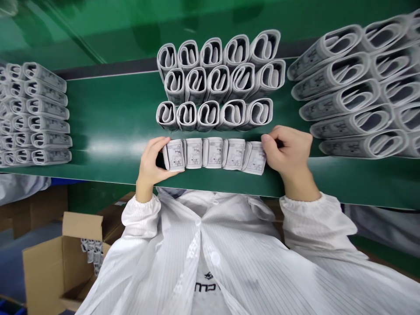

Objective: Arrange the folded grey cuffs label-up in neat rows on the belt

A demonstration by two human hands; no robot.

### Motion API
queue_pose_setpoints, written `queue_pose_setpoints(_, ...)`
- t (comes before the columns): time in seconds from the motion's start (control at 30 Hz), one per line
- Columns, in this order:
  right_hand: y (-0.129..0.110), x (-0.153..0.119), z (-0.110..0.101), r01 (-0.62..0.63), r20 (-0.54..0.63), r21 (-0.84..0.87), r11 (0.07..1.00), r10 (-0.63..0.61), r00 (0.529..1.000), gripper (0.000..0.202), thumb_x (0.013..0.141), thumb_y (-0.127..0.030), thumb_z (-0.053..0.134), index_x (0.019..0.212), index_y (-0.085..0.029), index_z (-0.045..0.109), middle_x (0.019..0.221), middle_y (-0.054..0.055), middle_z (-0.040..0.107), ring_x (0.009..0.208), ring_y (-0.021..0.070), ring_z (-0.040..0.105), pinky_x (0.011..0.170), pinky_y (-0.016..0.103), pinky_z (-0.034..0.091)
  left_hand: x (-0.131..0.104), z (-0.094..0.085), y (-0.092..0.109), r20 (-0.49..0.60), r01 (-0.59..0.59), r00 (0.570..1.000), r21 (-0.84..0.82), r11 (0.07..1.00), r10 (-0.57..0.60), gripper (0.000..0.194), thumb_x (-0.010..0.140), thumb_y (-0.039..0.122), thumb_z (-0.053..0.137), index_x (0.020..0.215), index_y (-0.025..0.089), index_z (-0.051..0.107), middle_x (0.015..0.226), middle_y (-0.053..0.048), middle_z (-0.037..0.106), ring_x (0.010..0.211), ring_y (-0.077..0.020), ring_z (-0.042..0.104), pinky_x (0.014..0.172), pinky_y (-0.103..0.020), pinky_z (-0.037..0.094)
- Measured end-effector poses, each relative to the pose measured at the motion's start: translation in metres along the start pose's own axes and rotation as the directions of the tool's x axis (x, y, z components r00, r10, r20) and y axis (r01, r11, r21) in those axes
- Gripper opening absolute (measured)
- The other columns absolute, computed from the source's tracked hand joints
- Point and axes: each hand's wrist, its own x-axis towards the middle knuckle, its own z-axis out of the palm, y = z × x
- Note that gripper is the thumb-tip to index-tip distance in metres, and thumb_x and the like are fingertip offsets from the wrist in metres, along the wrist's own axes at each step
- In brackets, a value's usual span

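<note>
A short row of rolled cuffs (215, 154), grey-white with line drawings printed on their faces, lies side by side near the front edge of the green work surface. My left hand (151, 162) grips the leftmost cuff (175, 156), thumb along its near side and fingers at its far side. At the other end, my right hand (288, 151) is closed with its thumb and bent index finger against the rightmost cuff (255, 158). Just beyond, more rolled cuffs (210, 114) stand in three rows, their coiled ends facing up.
Stacked rolled cuffs (47, 118) fill the left side of the green surface (108, 127), and a larger stack (348, 96) stands at the right. Below left, an open cardboard box (44, 271) holds several cuffs. A dark strip (108, 70) runs along the back edge.
</note>
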Motion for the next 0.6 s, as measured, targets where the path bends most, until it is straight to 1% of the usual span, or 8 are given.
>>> queue_pose_setpoints(0.13,-0.0010,0.0011,0.0013,0.033,-0.026,-0.024,0.999,-0.034,0.999,0.053,0.113,-0.056,0.054,0.069,-0.029,0.046,0.058,0.003,0.048,0.054,0.0200,0.044,0.054,0.044,0.032,-0.0004,0.0003,0.0001,-0.001,0.001,1.000,-0.033,0.999,-0.001,0.098,0.076,0.085,0.088,0.154,0.034,0.058,0.137,-0.014,0.070,0.131,-0.0388,0.069,0.115,-0.066,0.059)
queue_pose_setpoints(0.2,-0.0006,0.0015,0.0018,0.066,-0.042,-0.021,0.998,-0.067,0.997,0.052,0.113,-0.055,0.055,0.068,-0.029,0.046,0.057,0.002,0.047,0.052,0.0192,0.042,0.053,0.043,0.030,-0.0005,0.0007,-0.0004,-0.007,-0.003,1.000,-0.028,1.000,0.003,0.099,0.075,0.086,0.088,0.154,0.034,0.058,0.137,-0.014,0.070,0.130,-0.0388,0.069,0.114,-0.066,0.060)
queue_pose_setpoints(0.33,0.0004,0.0019,0.0022,0.079,-0.048,0.005,0.997,-0.079,0.996,0.050,0.112,-0.052,0.058,0.069,-0.029,0.047,0.057,0.001,0.047,0.052,0.0194,0.041,0.053,0.043,0.029,-0.0008,0.0013,-0.0025,-0.036,-0.036,0.999,-0.042,0.998,0.035,0.100,0.074,0.087,0.088,0.154,0.036,0.057,0.136,-0.013,0.071,0.127,-0.0385,0.070,0.112,-0.066,0.061)
queue_pose_setpoints(0.47,0.0001,0.0021,0.0024,0.101,-0.063,0.002,0.995,-0.101,0.993,0.048,0.112,-0.050,0.057,0.070,-0.028,0.048,0.058,0.001,0.047,0.052,0.0187,0.042,0.053,0.042,0.028,-0.0005,0.0012,-0.0028,-0.024,-0.014,1.000,-0.010,1.000,0.014,0.104,0.072,0.091,0.087,0.154,0.036,0.056,0.135,-0.013,0.071,0.126,-0.0386,0.071,0.110,-0.066,0.061)
queue_pose_setpoints(0.53,-0.0006,0.0024,0.0022,0.120,-0.070,-0.001,0.993,-0.120,0.990,0.047,0.112,-0.046,0.057,0.071,-0.028,0.048,0.058,0.000,0.047,0.052,0.0182,0.042,0.052,0.042,0.029,0.0007,0.0009,-0.0007,-0.038,-0.033,0.999,-0.013,0.999,0.032,0.101,0.074,0.090,0.086,0.155,0.036,0.055,0.134,-0.012,0.071,0.125,-0.0375,0.072,0.109,-0.064,0.062)
queue_pose_setpoints(0.6,-0.0013,0.0029,0.0017,0.146,-0.077,-0.004,0.989,-0.146,0.986,0.044,0.113,-0.042,0.057,0.072,-0.028,0.048,0.058,0.000,0.047,0.052,0.0176,0.043,0.051,0.041,0.029,0.0026,0.0004,0.0025,-0.067,-0.076,0.995,-0.035,0.997,0.073,0.095,0.079,0.086,0.086,0.156,0.037,0.054,0.133,-0.011,0.072,0.123,-0.0354,0.073,0.106,-0.061,0.064)
